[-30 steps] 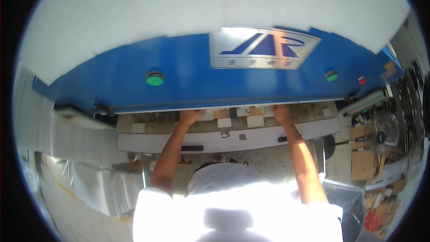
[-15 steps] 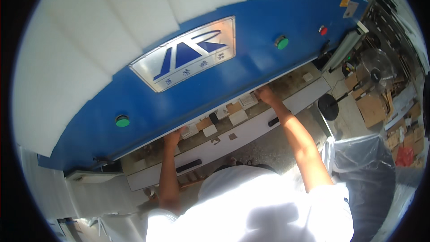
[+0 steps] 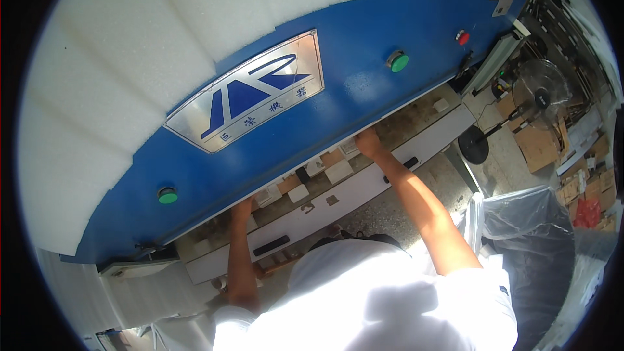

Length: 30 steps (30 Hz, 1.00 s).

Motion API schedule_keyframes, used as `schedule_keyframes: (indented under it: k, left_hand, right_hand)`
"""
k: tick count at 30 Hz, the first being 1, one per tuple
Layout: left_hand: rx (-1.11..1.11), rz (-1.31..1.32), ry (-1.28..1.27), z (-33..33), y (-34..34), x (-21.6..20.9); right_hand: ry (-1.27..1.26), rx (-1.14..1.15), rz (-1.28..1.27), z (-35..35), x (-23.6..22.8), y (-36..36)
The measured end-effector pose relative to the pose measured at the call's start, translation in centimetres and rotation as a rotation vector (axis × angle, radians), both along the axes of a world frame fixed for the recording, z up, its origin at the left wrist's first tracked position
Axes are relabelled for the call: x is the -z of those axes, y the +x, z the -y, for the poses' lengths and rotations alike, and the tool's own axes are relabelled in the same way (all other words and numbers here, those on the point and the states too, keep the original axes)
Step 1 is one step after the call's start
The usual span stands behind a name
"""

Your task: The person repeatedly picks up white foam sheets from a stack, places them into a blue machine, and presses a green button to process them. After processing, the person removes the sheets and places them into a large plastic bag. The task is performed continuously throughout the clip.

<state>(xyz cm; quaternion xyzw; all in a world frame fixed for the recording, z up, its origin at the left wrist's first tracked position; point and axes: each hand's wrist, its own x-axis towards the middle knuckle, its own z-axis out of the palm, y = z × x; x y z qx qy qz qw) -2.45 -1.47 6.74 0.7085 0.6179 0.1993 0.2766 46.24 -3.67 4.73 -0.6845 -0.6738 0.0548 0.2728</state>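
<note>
Fingers first: those of the right hand (image 3: 368, 143) are tucked under the lip of the blue machine housing (image 3: 364, 101), flat or curled I cannot tell, seemingly pressing on a pale sheet on the bench (image 3: 364, 185) beneath. The left hand (image 3: 242, 208) reaches into the same slot further along; its fingers vanish in shadow under the housing, so whether they are spread or closed cannot be told, nor what, if anything, they hold. Between the two hands lie small pale blocks (image 3: 338, 171) and tan pieces (image 3: 290, 184), scattered along the bench bed, just beside a dark block (image 3: 303, 174). Outward — two green buttons (image 3: 398, 62) sit on the blue face, one beyond each hand, with a red button (image 3: 462, 38) near the far right end and a silver plate (image 3: 250, 94) between. White foam slabs (image 3: 130, 52) are stacked on top of the machine. To the right stand a floor fan (image 3: 537, 94), cardboard boxes (image 3: 539, 146) and a bin lined with clear plastic (image 3: 526, 234). Risk, as I judge it: both hands sit inside the gap under the housing — if that upper part descends while they are in there, they would be caught; a sleeve or elbow brushing a button could cause it. Against the frame half a second back, the view has tilted and shifted a little further; both hands stay in the slot in much the same places.
</note>
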Motion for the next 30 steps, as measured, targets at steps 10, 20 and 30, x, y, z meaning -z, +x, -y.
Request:
schedule_keyframes:
  k: [10,20,30]
  left_hand:
    - [0.009,-0.388,0.078,2.3,2.7,-3.4]
    - [-0.241,-0.368,1.374,6.0,2.6,-24.8]
    - [-0.524,-0.637,1.608,1.7,2.2,-27.8]
  right_hand:
    - [0.192,0.102,-0.565,2.7,-0.4,1.8]
    - [0.845,0.21,-0.293,5.4,-22.9,1.0]
    - [0.973,0.224,0.028,-0.1,-28.7,-2.0]
